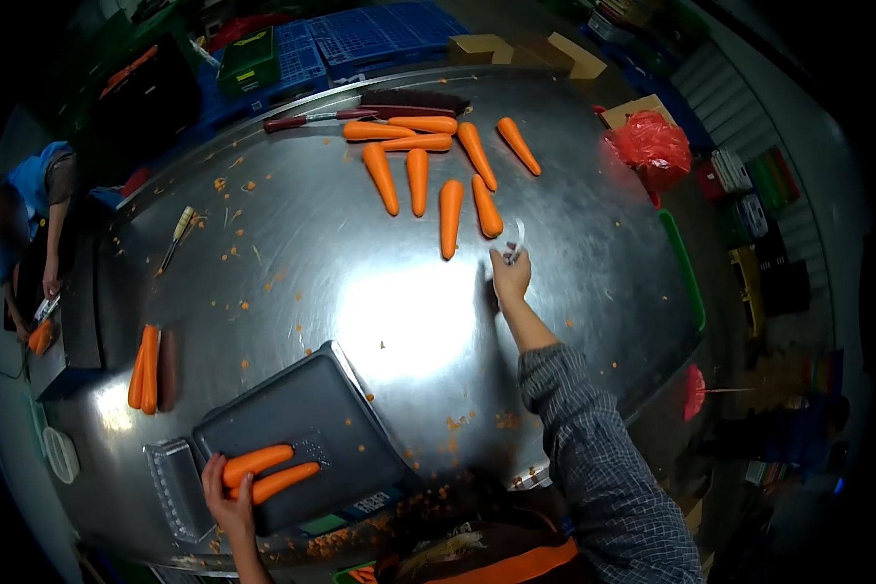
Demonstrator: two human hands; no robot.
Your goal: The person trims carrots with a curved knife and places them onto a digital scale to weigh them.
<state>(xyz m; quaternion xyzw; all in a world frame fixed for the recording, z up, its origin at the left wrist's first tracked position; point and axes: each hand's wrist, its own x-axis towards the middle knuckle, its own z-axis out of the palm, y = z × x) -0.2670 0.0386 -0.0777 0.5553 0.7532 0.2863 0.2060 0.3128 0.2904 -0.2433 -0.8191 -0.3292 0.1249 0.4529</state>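
Against left fingers (211,474), two carrots (260,461), on dark tray (297,404).

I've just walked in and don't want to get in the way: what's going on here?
A person is handling carrots at a metal table. Their left hand grips two carrots by one end, at a dark grey box. Their right hand holds a thin, pale, curved thing, too blurred to name, near a group of loose carrots. A brush lies beyond that group. Another person is at the far left.
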